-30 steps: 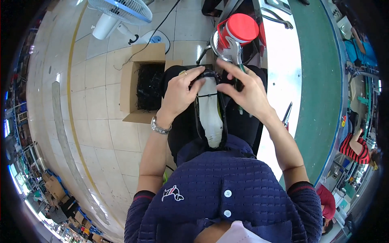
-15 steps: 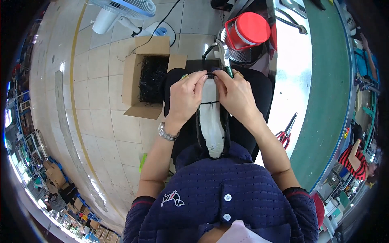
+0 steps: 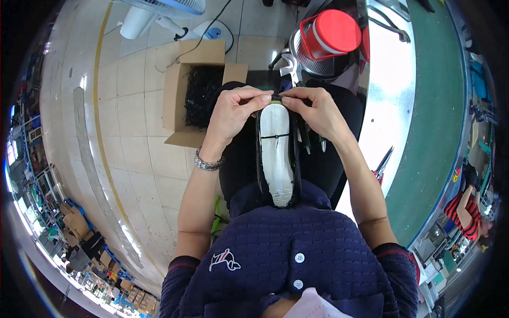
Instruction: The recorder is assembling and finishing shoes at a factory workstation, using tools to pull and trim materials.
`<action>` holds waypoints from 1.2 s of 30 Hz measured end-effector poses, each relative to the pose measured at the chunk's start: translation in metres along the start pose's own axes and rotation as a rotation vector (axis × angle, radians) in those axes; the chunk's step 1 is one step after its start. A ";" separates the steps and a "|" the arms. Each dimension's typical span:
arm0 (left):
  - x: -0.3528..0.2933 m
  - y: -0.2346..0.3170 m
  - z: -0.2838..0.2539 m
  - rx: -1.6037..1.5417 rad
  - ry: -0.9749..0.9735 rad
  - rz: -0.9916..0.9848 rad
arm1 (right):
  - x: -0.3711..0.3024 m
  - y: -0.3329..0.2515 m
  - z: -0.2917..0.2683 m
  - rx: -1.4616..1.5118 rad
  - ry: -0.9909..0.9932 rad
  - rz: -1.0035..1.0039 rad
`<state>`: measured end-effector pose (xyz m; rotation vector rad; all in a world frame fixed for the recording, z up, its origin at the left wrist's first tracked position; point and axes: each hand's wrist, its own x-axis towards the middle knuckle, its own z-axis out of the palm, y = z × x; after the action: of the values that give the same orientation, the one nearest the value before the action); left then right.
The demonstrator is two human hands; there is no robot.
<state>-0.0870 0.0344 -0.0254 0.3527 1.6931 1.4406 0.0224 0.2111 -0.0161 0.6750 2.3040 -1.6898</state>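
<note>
The fisheye looks down from your head. Your shirt (image 3: pixel 260 249) is nearest, your left hand (image 3: pixel 229 114) and right hand (image 3: pixel 322 112) beyond.

Just behind the left hand (image 3: pixel 232 114), a silvery link bracelet (image 3: pixel 208 161) circles the wrist. Farther back, a textured navy shirt (image 3: pixel 265 238) shows white buttons (image 3: pixel 299 258), a white-outlined animal motif (image 3: pixel 225 261) and red-striped short sleeves (image 3: pixel 392 265); black trousers (image 3: pixel 342 114) cover the legs below the right hand (image 3: pixel 318 108).
</note>
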 end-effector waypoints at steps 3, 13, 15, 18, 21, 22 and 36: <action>-0.001 0.003 -0.006 -0.046 -0.004 -0.044 | 0.000 -0.002 0.004 0.188 0.027 0.057; -0.049 -0.022 0.039 0.677 0.443 0.731 | -0.029 0.023 0.036 -0.067 0.393 -0.398; -0.054 -0.023 0.041 0.713 0.444 0.727 | -0.030 0.027 0.041 -0.204 0.467 -0.570; -0.053 -0.025 0.042 0.750 0.498 0.792 | -0.043 0.007 0.041 -0.275 0.400 -0.415; -0.047 -0.021 0.044 0.618 0.453 0.704 | -0.038 0.008 0.038 -0.212 0.368 -0.382; -0.044 -0.020 0.043 0.593 0.432 0.728 | -0.036 0.009 0.037 -0.197 0.379 -0.423; -0.043 -0.020 0.037 0.558 0.362 0.673 | -0.030 0.009 0.027 -0.168 0.279 -0.460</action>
<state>-0.0279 0.0234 -0.0245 1.1057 2.4169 1.5204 0.0502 0.1809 -0.0191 0.3842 2.9414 -1.6243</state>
